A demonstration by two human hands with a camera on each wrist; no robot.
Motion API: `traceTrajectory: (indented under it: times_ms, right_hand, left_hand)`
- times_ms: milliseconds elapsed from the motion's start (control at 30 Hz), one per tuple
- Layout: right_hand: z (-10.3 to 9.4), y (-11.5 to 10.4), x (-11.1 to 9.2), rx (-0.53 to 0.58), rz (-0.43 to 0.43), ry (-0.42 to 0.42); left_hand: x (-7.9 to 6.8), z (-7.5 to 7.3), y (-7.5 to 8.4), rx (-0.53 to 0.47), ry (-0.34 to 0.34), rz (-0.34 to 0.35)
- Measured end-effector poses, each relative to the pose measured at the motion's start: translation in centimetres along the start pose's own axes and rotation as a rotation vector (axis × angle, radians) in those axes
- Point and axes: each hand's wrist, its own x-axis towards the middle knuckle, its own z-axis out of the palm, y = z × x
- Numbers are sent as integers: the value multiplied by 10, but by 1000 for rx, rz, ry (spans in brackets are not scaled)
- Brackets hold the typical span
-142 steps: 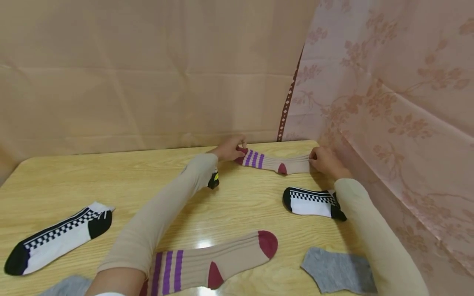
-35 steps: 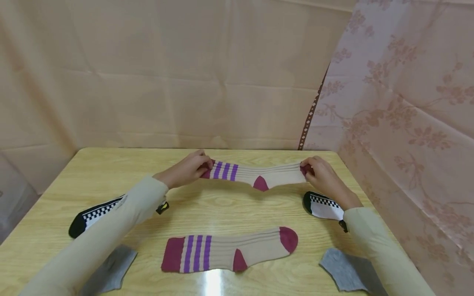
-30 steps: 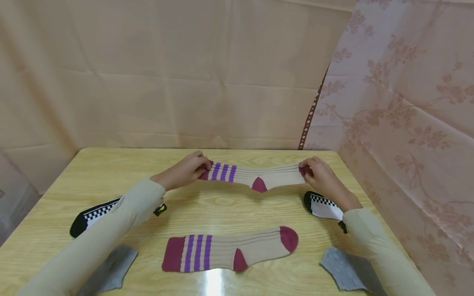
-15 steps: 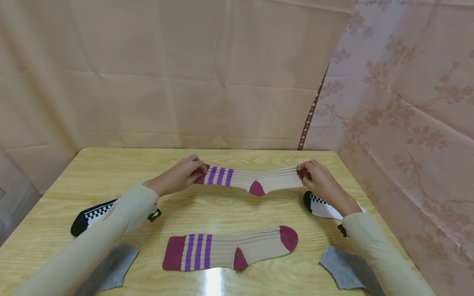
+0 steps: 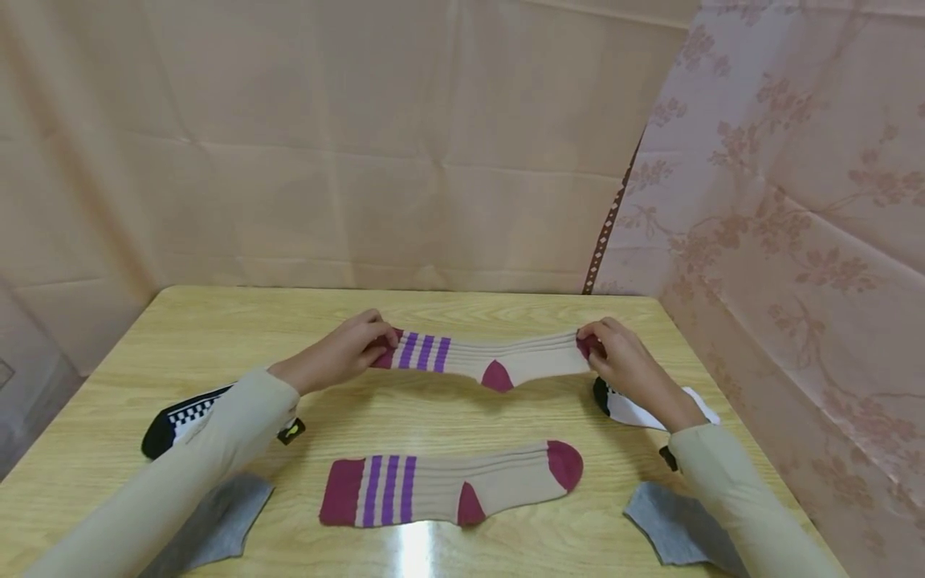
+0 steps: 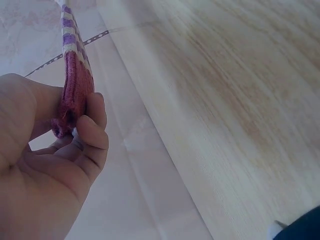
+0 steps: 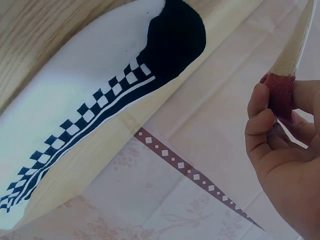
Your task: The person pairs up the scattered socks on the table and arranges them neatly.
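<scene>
A beige ribbed sock (image 5: pixel 535 357) with purple stripes and maroon cuff, heel and toe is stretched sideways between both hands, its middle sagging above the table. My left hand (image 5: pixel 345 349) pinches the maroon cuff (image 6: pixel 77 85) between thumb and fingers. At the other end, my right hand (image 5: pixel 630 365) pinches the maroon toe (image 7: pixel 281 95). A matching striped sock (image 5: pixel 426 490) lies flat nearer the front, toe to the right. Under the right forearm lies a white and black checkered sock (image 7: pixel 85 65), partly hidden in the head view.
Another checkered sock (image 5: pixel 184 417) lies at left, partly covered by the left sleeve. Grey socks (image 5: pixel 224 522) lie at front left and, as a single grey sock (image 5: pixel 675 522), at front right under the right sleeve. Fabric curtains (image 5: pixel 390 160) stand behind the wooden table (image 5: pixel 462 301) and along its right side.
The held sock has been lifted from the table's far right and carried left and nearer. My right hand has shifted from mid-foot to the toe. Lately both hands drift slowly left and toward me.
</scene>
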Motion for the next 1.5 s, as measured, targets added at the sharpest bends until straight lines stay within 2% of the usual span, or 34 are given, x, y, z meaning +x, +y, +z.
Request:
traceTrajectory:
  times_ms: [300,867,1133,1333,1500]
  right_hand:
    - [2,-5,-4,3,9,-12]
    - [1,-20,-21,18,36,16]
    - [-1,-37,-34,5,-15,74]
    - [1,-42,-43,-1,-48,127]
    - [2,-44,-46,-5,-52,107]
  left_hand:
    - [-10,0,2,0,9,5]
    - [-34,-2,22,30,64,-32]
    - [-50,0,31,29,81,-61]
    - [-59,1,41,45,79,-54]
    - [-64,2,46,65,82,-56]
